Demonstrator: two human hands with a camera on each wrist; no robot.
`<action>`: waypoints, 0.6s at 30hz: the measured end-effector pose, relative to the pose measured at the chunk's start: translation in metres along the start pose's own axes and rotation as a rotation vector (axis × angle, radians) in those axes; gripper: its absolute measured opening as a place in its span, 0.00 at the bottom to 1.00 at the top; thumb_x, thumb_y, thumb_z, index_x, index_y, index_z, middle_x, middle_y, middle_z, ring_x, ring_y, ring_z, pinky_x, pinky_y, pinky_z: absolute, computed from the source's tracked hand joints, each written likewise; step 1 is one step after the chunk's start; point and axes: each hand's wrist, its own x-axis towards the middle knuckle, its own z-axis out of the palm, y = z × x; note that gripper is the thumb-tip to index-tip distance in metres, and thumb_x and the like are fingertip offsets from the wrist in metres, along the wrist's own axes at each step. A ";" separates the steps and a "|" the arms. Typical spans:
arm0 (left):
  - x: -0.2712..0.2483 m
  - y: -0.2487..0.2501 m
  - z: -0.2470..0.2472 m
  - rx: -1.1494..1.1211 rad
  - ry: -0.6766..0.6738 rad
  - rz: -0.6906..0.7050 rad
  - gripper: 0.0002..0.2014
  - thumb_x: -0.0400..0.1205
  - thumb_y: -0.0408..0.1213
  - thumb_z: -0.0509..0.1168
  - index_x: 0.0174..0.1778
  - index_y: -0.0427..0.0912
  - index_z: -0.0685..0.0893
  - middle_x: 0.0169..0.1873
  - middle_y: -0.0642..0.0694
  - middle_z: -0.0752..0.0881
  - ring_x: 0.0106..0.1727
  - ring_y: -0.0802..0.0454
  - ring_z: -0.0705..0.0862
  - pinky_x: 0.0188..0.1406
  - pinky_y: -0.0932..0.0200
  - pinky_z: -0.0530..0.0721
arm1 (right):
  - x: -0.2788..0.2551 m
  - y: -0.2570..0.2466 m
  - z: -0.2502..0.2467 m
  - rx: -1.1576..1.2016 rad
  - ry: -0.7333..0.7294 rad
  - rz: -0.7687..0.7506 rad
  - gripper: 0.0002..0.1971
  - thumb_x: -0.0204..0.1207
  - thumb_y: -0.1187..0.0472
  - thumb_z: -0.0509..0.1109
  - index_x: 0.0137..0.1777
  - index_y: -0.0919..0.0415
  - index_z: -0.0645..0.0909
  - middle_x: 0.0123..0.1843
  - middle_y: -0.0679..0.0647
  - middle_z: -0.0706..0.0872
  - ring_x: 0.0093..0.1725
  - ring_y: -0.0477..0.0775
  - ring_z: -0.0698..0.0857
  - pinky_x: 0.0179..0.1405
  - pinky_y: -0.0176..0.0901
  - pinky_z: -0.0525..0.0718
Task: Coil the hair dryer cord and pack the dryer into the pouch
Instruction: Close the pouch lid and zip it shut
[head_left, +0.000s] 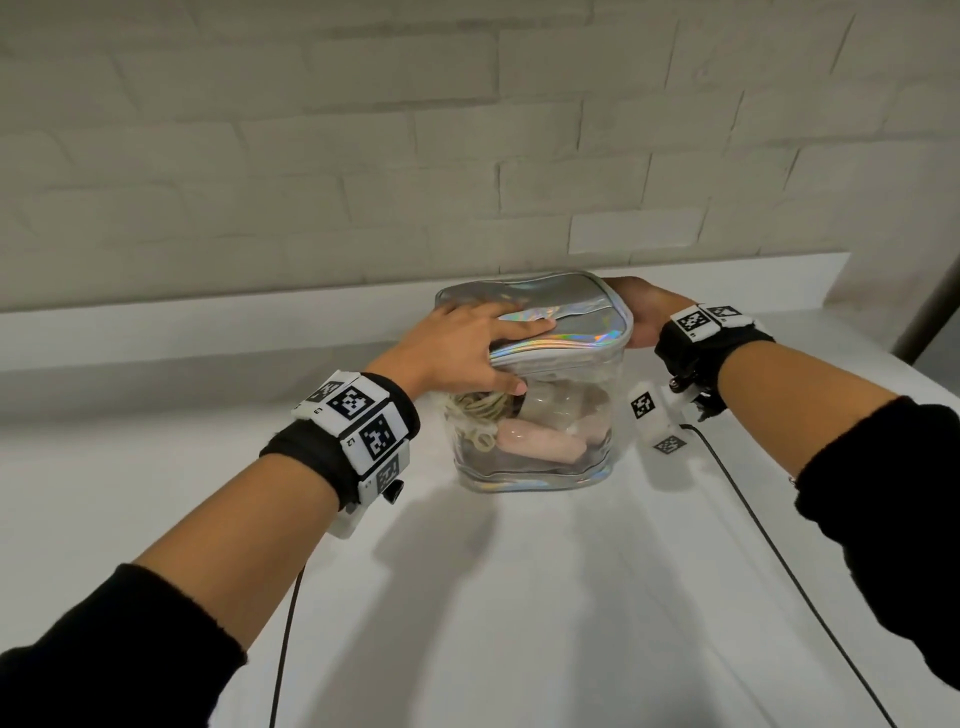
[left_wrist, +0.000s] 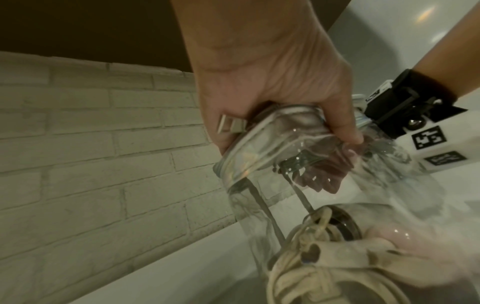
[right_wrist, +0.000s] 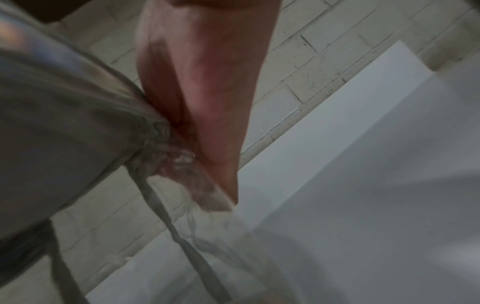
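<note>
A clear pouch (head_left: 535, 415) with a shiny silver lid (head_left: 566, 312) stands on the white counter (head_left: 519, 597). Through its wall I see the pink hair dryer (head_left: 540, 441) and its coiled cream cord (head_left: 483, 410). My left hand (head_left: 467, 343) lies over the lid's left front, with the thumb under the lid's edge, pinching it. The left wrist view shows the left hand (left_wrist: 272, 72) on the pouch's rim, with the cord (left_wrist: 311, 267) and dryer (left_wrist: 415, 246) below. My right hand (head_left: 644, 312) holds the pouch's right rear corner. In the right wrist view the right hand (right_wrist: 202, 82) pinches the seam there.
A white brick wall (head_left: 363, 156) with a low ledge (head_left: 208, 322) runs behind the pouch. Two black cables (head_left: 769, 561) trail from the wrist cameras across the counter. The counter's right edge (head_left: 924, 369) lies past my right wrist.
</note>
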 end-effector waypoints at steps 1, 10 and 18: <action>0.000 0.000 0.000 0.003 0.003 -0.001 0.38 0.68 0.65 0.58 0.77 0.69 0.56 0.81 0.50 0.62 0.80 0.48 0.64 0.75 0.45 0.61 | 0.001 -0.002 0.000 -0.029 0.012 0.006 0.27 0.74 0.58 0.71 0.62 0.82 0.75 0.66 0.75 0.80 0.67 0.60 0.81 0.67 0.43 0.75; 0.002 0.002 0.004 0.005 0.023 -0.012 0.38 0.67 0.66 0.56 0.77 0.69 0.57 0.81 0.48 0.62 0.80 0.49 0.62 0.75 0.43 0.60 | 0.016 -0.026 -0.017 -1.070 0.665 -0.074 0.11 0.80 0.70 0.56 0.52 0.71 0.80 0.42 0.60 0.79 0.43 0.55 0.77 0.40 0.45 0.74; 0.002 0.004 0.006 -0.008 0.034 -0.023 0.34 0.74 0.62 0.62 0.77 0.68 0.59 0.80 0.46 0.63 0.81 0.47 0.61 0.77 0.41 0.59 | -0.008 -0.029 -0.030 -0.912 0.692 -0.280 0.08 0.78 0.76 0.56 0.45 0.70 0.77 0.32 0.59 0.77 0.21 0.37 0.81 0.21 0.26 0.79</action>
